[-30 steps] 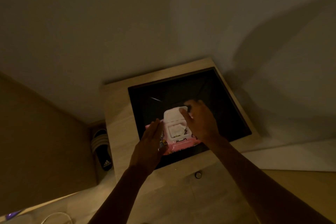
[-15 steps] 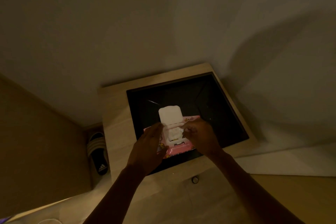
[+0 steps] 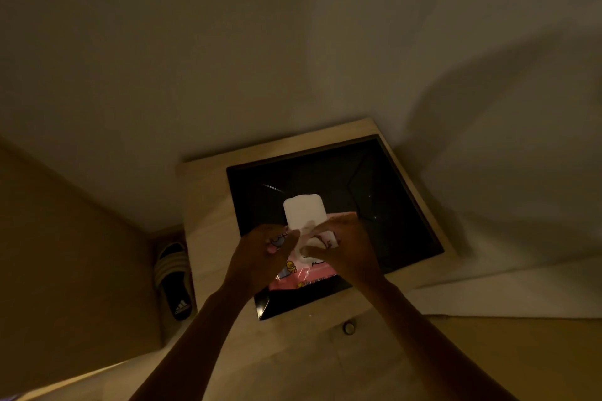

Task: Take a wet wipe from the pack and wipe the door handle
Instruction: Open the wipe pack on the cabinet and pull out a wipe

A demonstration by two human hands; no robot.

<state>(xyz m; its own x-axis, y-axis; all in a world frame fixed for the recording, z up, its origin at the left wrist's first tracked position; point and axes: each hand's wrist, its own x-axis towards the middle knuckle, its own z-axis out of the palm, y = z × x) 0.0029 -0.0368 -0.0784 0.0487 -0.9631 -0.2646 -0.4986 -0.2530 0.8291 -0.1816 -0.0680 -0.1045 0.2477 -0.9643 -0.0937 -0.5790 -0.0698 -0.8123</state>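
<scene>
Dim room, seen from above. At about 8 o'clock from centre, a black slide sandal (image 3: 173,280) with pale straps on the floor, in the gap between a brown panel and a pale wooden cabinet (image 3: 208,238). On the cabinet top, a black glossy inset panel (image 3: 384,205), square, filling most of the surface.

Left forearm rising from 6 o'clock toward the centre, bare, slanting up and to the right. Left hand (image 3: 257,257) laid on the left end of the pink wipe pack (image 3: 303,280), fingers curled over its edge, thumb pointing toward 1 o'clock and reaching in beside the pack's opening. Closed on the pack, steadying it against the black panel.

Pink wipe pack lying flat on the black panel, at the panel's 7 o'clock corner, near the front edge of the cabinet. White flip lid (image 3: 304,212) swung open and standing up toward 12 o'clock.

Right forearm coming in from 5 o'clock, slanting up and to the left. Right hand (image 3: 345,247) over the right half of the pack, knuckles up, fingers bent inward toward 9 o'clock. Fingertips pinched together at the opening on a bit of white wet wipe (image 3: 304,242), only slightly raised from the pack.

At 6 o'clock from the pack, a small round knob (image 3: 349,328) on the cabinet front.
</scene>
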